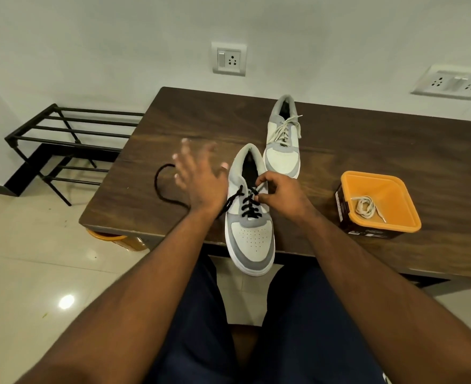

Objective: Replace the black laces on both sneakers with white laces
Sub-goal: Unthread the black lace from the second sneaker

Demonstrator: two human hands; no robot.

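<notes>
The near sneaker (249,217) lies on the desk (367,151) with its toe over the desk's front edge, and the black lace (249,206) is partly out of it: the lower eyelets are laced, the upper ones look free. A long loose end of this lace curls on the desk to the left of the near sneaker. The right hand (277,192) pinches the lace at the upper eyelets. The left hand (198,173) is blurred, fingers spread and open, holding nothing, just left of the sneaker.

Behind the near sneaker stands the other sneaker (284,137), already with a white lace. To the right, an orange tub (395,187) holds a coiled white lace (366,206).

The lace is light, soft and limp, so I think it is best taken close to an eyelet and drawn out crossing by crossing.
</notes>
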